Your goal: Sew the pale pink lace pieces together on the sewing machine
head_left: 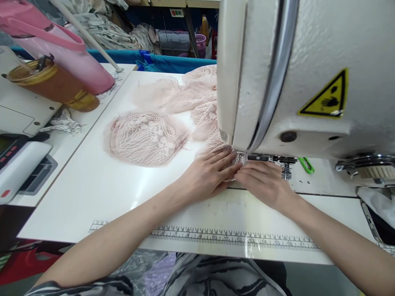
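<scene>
My left hand (pixel 208 174) lies flat on pale pink lace fabric (pixel 145 137), fingers stretched toward the presser foot (pixel 242 158) of a white sewing machine (pixel 308 74). My right hand (pixel 262 181) rests beside it, fingers extended and pressing the fabric's edge just in front of the foot. The fingertips of both hands meet at the needle area. The lace spreads away to the left and back across the white table (pixel 92 193). The needle itself is hidden under the machine head.
A printed ruler strip (pixel 231 238) runs along the table's front edge. A pink bag (pixel 61 49) and a brown tumbler (pixel 46 82) sit at the back left, above a control box (pixel 18 164). A green tool (pixel 306 165) lies behind the foot; a phone (pixel 378 226) lies far right.
</scene>
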A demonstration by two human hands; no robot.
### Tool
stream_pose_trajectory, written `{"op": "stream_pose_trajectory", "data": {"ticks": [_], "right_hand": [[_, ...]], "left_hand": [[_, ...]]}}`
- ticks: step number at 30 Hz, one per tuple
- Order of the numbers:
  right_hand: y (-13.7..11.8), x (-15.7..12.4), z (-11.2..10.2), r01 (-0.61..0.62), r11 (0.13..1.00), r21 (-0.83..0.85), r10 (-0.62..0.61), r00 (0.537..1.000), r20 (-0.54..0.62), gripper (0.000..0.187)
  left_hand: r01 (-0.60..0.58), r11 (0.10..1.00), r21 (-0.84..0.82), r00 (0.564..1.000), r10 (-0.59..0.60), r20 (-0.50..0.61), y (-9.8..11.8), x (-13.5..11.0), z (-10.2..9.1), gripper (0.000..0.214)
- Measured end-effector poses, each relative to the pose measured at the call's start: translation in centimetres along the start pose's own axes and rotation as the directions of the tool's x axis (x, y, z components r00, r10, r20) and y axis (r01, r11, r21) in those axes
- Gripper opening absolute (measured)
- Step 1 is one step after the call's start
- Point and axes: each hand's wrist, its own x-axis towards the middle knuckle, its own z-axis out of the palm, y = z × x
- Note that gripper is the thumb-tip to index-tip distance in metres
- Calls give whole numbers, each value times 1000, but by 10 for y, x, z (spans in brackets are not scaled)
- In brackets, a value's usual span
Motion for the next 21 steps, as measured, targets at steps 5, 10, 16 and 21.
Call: {"op": "stream_pose_trajectory", "data": {"ticks": [5,10,16,21], "right_hand": [[0,0,1,12,1000,-12,-12,1000,0,15],[2,-5,4,-9,1000,-29,10,999,37,18],[1,-5,6,-28,999,-28,30,998,61,19],[1,-3,5,-40,999,3,40,997,68,18]], "left_hand": [[-5,1000,-19,1000,5,-3,-1,0,-1,39],[-1,1000,-26,1000,1,2,-2,0,-1,38],[14,999,-35,1000,-14,5,-2,1,-2,38],[19,999,-42,1000,-19,6,-3,1,-3,37]]}}
